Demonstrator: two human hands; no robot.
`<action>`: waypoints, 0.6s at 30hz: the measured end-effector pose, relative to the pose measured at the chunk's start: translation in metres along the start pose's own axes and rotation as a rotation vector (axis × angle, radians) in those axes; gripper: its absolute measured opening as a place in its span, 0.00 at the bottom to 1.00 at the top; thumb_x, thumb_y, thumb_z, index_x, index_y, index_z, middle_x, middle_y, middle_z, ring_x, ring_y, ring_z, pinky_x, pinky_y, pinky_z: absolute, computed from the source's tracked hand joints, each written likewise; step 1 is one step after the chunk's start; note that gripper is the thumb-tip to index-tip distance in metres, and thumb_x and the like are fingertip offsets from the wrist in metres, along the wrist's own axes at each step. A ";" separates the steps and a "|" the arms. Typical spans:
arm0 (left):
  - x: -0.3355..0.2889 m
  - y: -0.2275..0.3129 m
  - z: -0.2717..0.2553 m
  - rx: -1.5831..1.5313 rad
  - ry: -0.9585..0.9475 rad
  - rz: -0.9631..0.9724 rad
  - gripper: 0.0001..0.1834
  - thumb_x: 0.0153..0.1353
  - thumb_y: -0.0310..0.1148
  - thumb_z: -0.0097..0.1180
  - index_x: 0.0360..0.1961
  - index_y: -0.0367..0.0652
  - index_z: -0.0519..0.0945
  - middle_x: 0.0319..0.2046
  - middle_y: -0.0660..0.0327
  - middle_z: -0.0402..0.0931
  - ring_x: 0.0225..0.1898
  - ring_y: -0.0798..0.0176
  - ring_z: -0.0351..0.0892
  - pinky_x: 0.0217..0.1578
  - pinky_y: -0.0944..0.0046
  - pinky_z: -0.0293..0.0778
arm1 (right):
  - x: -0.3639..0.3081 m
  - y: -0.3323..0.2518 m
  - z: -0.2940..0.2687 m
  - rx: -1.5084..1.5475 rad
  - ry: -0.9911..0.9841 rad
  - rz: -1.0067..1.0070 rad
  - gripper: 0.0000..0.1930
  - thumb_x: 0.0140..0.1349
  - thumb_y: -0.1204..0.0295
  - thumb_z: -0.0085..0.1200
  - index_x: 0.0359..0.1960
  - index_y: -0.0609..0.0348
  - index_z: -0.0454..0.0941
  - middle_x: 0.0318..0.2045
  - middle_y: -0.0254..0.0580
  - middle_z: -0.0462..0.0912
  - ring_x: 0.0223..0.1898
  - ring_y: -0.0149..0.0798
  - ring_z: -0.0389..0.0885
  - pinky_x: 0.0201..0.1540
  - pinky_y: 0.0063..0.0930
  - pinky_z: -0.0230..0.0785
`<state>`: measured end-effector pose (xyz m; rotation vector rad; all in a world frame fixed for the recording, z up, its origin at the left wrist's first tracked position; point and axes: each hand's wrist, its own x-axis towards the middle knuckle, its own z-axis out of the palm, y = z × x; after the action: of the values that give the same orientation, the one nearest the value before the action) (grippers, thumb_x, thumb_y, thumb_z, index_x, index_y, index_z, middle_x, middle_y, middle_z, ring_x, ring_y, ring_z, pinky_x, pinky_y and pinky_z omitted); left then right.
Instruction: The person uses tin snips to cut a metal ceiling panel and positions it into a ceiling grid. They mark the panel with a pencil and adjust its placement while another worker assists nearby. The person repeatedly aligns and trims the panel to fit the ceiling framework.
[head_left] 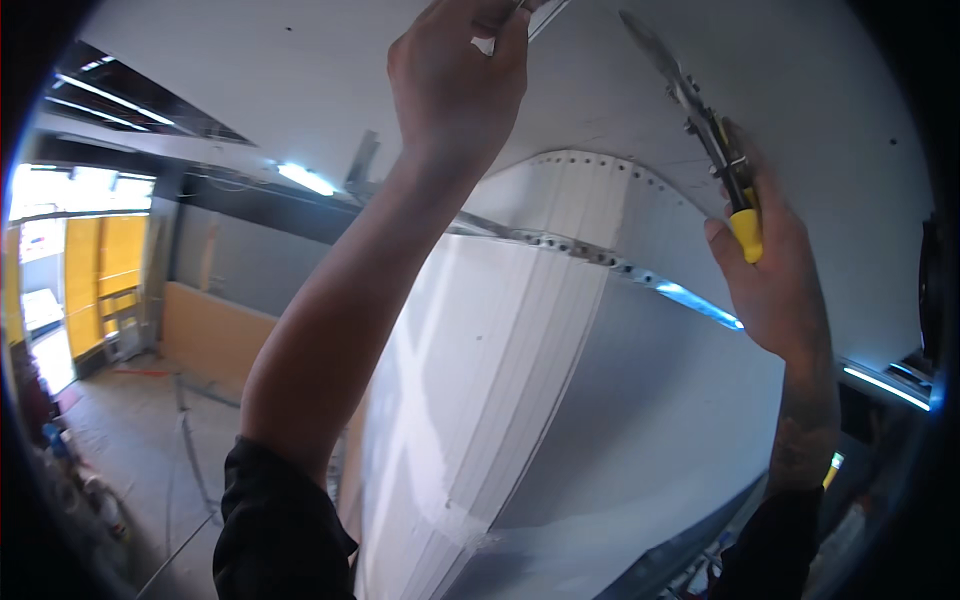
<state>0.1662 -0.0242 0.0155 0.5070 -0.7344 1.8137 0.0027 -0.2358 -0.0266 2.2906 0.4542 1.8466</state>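
Note:
My right hand [780, 275] is raised at the right and wrapped round a pair of tin snips [705, 125] with yellow and black handles. The blades point up and left, near the white ceiling panel [800, 80]. At the top edge my left hand [455, 75] is closed in a pinch on a thin, pale metal strip [548, 20], most of which lies outside the view. Between my forearms stands a white, ribbed, curved panel [540, 350]. A perforated metal strip [565, 245] runs across its upper part, and a second row of holes follows its arched top edge.
Lit tube lights hang at the left [305, 179] and right [885, 388]. Beyond my left arm are a wooden board [215, 335], yellow door panels [105, 260] and a dusty floor [160, 440]. Assorted items [95, 500] crowd the lower left.

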 end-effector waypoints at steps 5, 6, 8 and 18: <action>0.002 -0.003 -0.004 0.014 -0.058 0.103 0.04 0.60 0.25 0.60 0.30 0.36 0.81 0.29 0.49 0.82 0.31 0.45 0.83 0.34 0.54 0.77 | 0.004 -0.013 -0.006 -0.182 -0.051 0.017 0.37 0.65 0.77 0.54 0.75 0.54 0.53 0.69 0.58 0.65 0.70 0.59 0.63 0.72 0.46 0.56; 0.004 -0.006 -0.008 -0.011 -0.039 0.082 0.04 0.60 0.25 0.60 0.30 0.36 0.81 0.29 0.49 0.82 0.31 0.45 0.83 0.34 0.54 0.77 | 0.004 -0.018 -0.004 -0.202 -0.042 0.015 0.37 0.65 0.76 0.54 0.75 0.54 0.52 0.69 0.58 0.64 0.71 0.60 0.63 0.72 0.47 0.56; 0.005 -0.013 -0.004 -0.038 -0.087 0.154 0.04 0.61 0.26 0.58 0.31 0.36 0.80 0.29 0.49 0.81 0.31 0.43 0.82 0.35 0.51 0.77 | 0.006 -0.020 -0.004 -0.257 -0.038 0.007 0.37 0.65 0.76 0.54 0.75 0.55 0.51 0.69 0.60 0.63 0.71 0.61 0.62 0.72 0.47 0.56; 0.015 -0.015 -0.025 0.012 -0.308 0.126 0.05 0.61 0.23 0.53 0.31 0.33 0.78 0.32 0.46 0.79 0.37 0.42 0.81 0.43 0.48 0.76 | 0.011 -0.027 0.015 -0.388 -0.013 -0.014 0.39 0.65 0.73 0.54 0.74 0.65 0.47 0.69 0.66 0.60 0.71 0.64 0.60 0.73 0.48 0.53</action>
<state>0.1755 0.0077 0.0109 0.7740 -0.9841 1.8788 0.0155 -0.2057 -0.0285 2.0306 0.0955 1.7307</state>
